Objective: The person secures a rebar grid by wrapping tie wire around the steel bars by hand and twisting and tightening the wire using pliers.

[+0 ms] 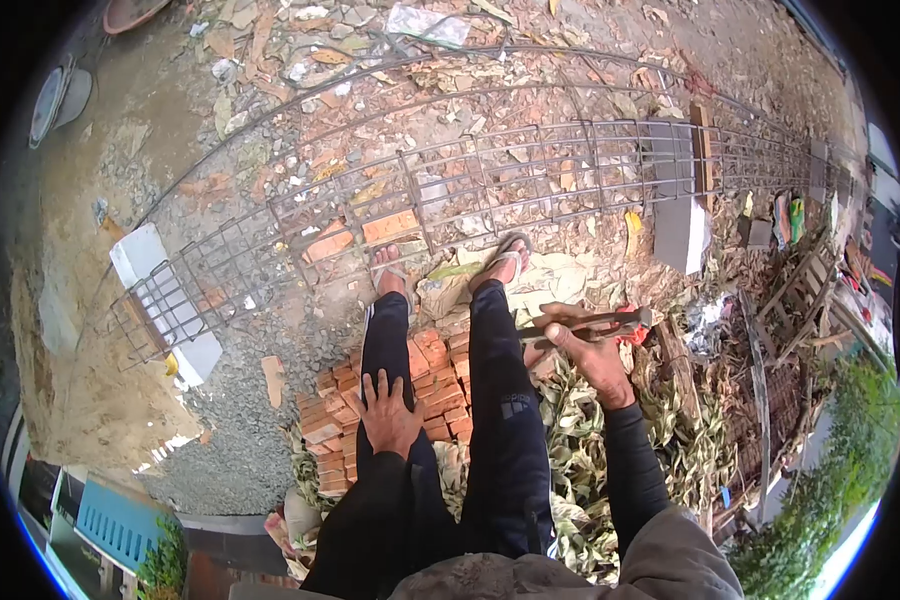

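Note:
My left hand (389, 414) lies spread on my left knee, with nothing in it. Out to the right, my right hand (592, 358) is closed around a dark metal tool (610, 318) with long handles, whose head points right. Beneath and beside my left leg is a stack of orange bricks (438, 375). A long cage of steel bars (500, 185) stretches across the ground in front of my sandalled feet.
White blocks (165, 300) stand under the cage at the left, grey blocks (678, 220) at the right. Gravel (240, 440) and sand lie to the left. Dry leaves (660, 450), a wooden frame (802, 300) and scrap lie to the right. Two loose bricks (390, 227) lie near my feet.

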Motion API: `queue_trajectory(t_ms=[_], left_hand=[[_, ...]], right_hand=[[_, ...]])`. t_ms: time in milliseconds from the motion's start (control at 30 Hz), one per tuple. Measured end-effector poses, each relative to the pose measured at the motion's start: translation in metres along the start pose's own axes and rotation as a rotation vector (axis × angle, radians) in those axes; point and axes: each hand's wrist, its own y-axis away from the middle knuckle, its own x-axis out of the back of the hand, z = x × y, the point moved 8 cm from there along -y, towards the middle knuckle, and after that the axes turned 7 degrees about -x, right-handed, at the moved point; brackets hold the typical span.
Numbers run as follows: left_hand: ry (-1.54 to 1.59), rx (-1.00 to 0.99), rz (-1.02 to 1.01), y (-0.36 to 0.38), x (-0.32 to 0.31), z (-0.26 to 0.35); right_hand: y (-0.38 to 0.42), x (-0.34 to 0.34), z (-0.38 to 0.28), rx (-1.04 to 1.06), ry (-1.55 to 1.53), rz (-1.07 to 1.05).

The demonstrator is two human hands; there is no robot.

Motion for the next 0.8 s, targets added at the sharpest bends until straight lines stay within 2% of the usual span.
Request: queue_trajectory(t_ms=[67, 133, 267, 333, 400, 433, 533, 600, 633, 667, 733, 767, 800], left_hand=[[-0.023, 0.001, 0.012, -0.002, 0.0, -0.002], [-0.046, -0.027, 0.002, -0.006, 0.007, 0.004], [-0.103, -0.061, -0.012, -0.009, 0.005, 0.012], [-0.137, -0.067, -0.014, -0.012, 0.007, 0.014], [-0.164, -0.076, -0.001, -0.012, 0.007, 0.021], [-0.174, -0.079, -0.005, -0.013, 0.009, 0.025], [-0.203, -0.083, 0.006, -0.018, 0.014, 0.036], [-0.204, -0.092, 0.012, -0.016, 0.011, 0.039], [-0.216, -0.084, 0.0, -0.018, 0.011, 0.039], [-0.225, -0.076, -0.007, -0.02, 0.011, 0.04], [-0.219, -0.062, -0.009, -0.023, 0.016, 0.043], [-0.202, -0.055, 0.002, -0.026, 0.019, 0.043], [-0.184, -0.049, 0.009, -0.027, 0.025, 0.045]], right_hand=[[-0.02, 0.028, -0.031, 0.286, 0.126, 0.186], [-0.042, 0.056, -0.036, 0.377, -0.116, 0.344], [-0.112, 0.121, 0.002, 0.397, -0.085, 0.608], [-0.139, 0.124, 0.012, 0.497, -0.037, 0.693], [-0.181, 0.125, 0.04, 0.394, 0.096, 0.715], [-0.188, 0.118, 0.036, 0.411, 0.197, 0.775], [-0.231, 0.104, 0.067, 0.228, 0.327, 0.808], [-0.235, 0.096, 0.074, 0.26, 0.294, 0.827], [-0.228, 0.093, 0.079, 0.309, 0.111, 0.866], [-0.223, 0.092, 0.085, 0.14, 0.115, 0.818], [-0.199, 0.084, 0.098, 0.133, 0.201, 0.802], [-0.182, 0.081, 0.108, 0.194, 0.208, 0.781], [-0.151, 0.079, 0.116, 0.184, 0.175, 0.71]])
